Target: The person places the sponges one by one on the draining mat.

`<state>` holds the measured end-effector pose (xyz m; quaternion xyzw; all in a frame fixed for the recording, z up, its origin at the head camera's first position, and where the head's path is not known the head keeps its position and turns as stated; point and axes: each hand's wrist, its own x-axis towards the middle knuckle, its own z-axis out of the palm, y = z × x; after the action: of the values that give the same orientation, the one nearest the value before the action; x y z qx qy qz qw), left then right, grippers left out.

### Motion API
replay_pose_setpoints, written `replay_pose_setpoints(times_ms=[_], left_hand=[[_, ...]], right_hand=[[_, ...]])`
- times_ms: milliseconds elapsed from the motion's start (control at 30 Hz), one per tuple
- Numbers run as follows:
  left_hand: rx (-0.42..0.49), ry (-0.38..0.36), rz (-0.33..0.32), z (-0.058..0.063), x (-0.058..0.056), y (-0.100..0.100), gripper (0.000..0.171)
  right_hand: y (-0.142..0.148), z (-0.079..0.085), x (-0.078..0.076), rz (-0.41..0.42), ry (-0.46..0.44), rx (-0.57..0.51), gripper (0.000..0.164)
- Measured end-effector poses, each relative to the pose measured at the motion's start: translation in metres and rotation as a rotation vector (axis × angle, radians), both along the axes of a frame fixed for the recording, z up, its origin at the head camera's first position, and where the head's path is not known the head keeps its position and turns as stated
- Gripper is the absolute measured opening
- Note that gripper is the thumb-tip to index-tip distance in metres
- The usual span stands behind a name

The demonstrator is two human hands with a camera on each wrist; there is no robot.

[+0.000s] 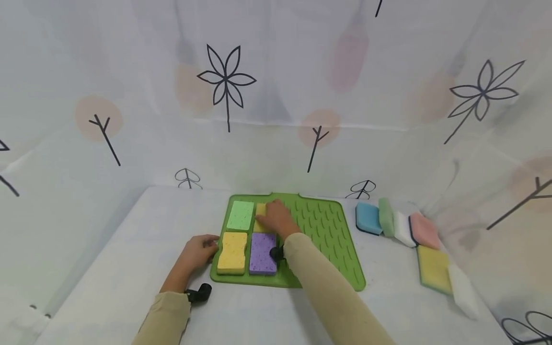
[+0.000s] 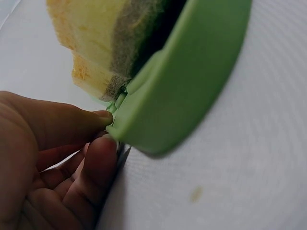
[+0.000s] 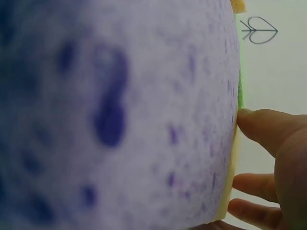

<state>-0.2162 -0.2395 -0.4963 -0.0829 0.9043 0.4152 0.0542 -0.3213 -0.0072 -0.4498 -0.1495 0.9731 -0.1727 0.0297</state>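
A green ridged mat (image 1: 321,235) lies on the white table, its left edge pinched between the thumb and fingers of my left hand (image 1: 196,254). In the left wrist view, that thumb presses on the rim of the mat (image 2: 192,76). My right hand (image 1: 279,220) grips a yellow sponge (image 1: 260,211) at the mat's back, partly hidden by the fingers. Left of it lies a light green sponge (image 1: 240,215). In front are a yellow sponge with notched sides (image 1: 233,253) and a purple sponge (image 1: 262,254), which fills much of the right wrist view.
To the right of the mat stand a blue sponge (image 1: 368,218), a green one (image 1: 385,218), a white one (image 1: 404,229) and a pink one (image 1: 424,230). Nearer are a yellow sponge (image 1: 434,269) and a white one (image 1: 463,292). A patterned cloth (image 1: 276,153) hangs behind.
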Motion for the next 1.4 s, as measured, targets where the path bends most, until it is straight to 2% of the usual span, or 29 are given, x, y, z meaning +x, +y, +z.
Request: replay_pose_setpoints(times_ms=[200,500,700,933,1133,1400], left_hand=[[0.025,-0.009,0.002,-0.005,0.002,0.0,0.038],[0.016,0.024,-0.011,0.002,-0.001,0.004,0.038],[-0.01,0.036,-0.028,0.002,-0.001,0.003,0.037],[-0.027,0.037,-0.035,-0.004,-0.001,-0.001,0.037],[-0.028,0.053,-0.037,-0.004,0.0,-0.001,0.037],[-0.002,0.035,-0.021,-0.006,-0.001,0.0,0.038]], right_hand=[[0.002,-0.003,0.002,0.025,-0.011,0.008,0.062],[0.009,0.003,-0.006,0.052,-0.024,0.026,0.06],[0.016,0.009,-0.003,0.044,-0.039,-0.014,0.058],[0.025,0.013,0.002,0.023,-0.052,-0.071,0.056],[0.035,0.011,-0.001,0.021,-0.031,-0.071,0.054],[0.052,0.014,0.001,-0.009,-0.04,-0.071,0.052]])
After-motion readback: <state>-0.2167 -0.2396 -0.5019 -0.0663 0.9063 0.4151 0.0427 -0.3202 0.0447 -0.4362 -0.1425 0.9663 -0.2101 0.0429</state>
